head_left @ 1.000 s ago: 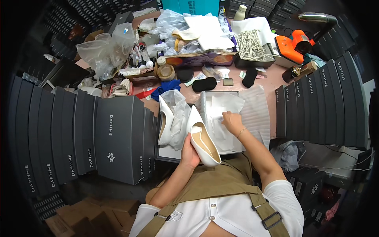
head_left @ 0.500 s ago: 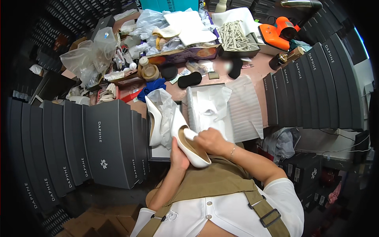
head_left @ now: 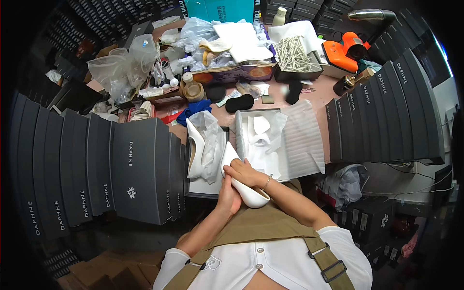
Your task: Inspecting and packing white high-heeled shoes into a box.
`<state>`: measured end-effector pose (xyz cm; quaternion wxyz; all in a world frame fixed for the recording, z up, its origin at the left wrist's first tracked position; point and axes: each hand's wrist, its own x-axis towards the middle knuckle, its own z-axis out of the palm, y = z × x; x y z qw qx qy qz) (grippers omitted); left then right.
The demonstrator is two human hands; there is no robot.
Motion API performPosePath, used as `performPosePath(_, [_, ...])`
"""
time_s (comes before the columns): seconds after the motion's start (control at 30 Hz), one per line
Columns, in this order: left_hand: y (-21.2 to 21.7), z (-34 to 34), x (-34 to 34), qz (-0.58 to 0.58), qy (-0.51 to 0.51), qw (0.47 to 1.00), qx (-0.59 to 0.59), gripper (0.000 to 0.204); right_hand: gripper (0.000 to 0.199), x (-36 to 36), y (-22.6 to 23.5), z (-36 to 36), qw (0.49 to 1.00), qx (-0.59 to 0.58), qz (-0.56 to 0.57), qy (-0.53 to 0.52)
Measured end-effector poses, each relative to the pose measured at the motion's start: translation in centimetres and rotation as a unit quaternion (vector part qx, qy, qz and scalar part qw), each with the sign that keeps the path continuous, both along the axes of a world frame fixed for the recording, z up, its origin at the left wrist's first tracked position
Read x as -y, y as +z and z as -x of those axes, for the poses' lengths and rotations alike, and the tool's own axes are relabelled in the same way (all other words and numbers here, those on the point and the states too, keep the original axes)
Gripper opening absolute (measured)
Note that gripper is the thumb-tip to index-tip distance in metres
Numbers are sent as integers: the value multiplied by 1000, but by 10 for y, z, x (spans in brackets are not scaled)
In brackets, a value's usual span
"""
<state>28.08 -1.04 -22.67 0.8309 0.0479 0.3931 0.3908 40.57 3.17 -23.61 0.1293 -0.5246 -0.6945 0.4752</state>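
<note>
A white pointed pump (head_left: 251, 194) is held in front of my lap, its toe pointing away from me. My left hand (head_left: 229, 196) wraps its side from below. At the shoe's opening, my right hand (head_left: 245, 173) grips the upper, its fingertips hidden inside. The matching white pump (head_left: 195, 157) lies on its side in the dark shoe box (head_left: 203, 188) just beyond, beside crumpled translucent tissue (head_left: 211, 142). To the right, an open box part lined with foam sheet (head_left: 305, 137) holds white paper and a rounded white piece (head_left: 261, 125).
Dark shoe boxes stand in rows at the left (head_left: 140, 169) and right (head_left: 386, 116). Farther back are a purple carton (head_left: 232, 73) piled with plastic bags, a box of white sticks (head_left: 296, 54), a glue bottle (head_left: 193, 90), black pads (head_left: 239, 103) and an orange device (head_left: 340, 54).
My right hand has moved from lifting white stuffing at the shoe's opening to reaching into the shoe. A rounded white piece now lies in the lined box part. The view has shifted slightly.
</note>
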Motion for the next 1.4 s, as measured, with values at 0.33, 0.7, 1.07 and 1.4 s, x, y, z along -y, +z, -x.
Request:
performPosePath(0.33, [-45,29,-61,-52,-113,983,-135,41,65,31,4,17,995,4,65,71])
performPosePath(0.7, [-21,32,-42,-75,-113,987,-83,31,43,69,78,-31,956,-182,232,-4])
performPosePath(1.07, [-31,19,-60,-63,-99,987,-107,29,34,34,19,13,977,187,-97,-19])
performPosePath(1.4, [-18,14,-46,-109,-128,979,-115,25,34,61,23,9,950,220,-209,-72])
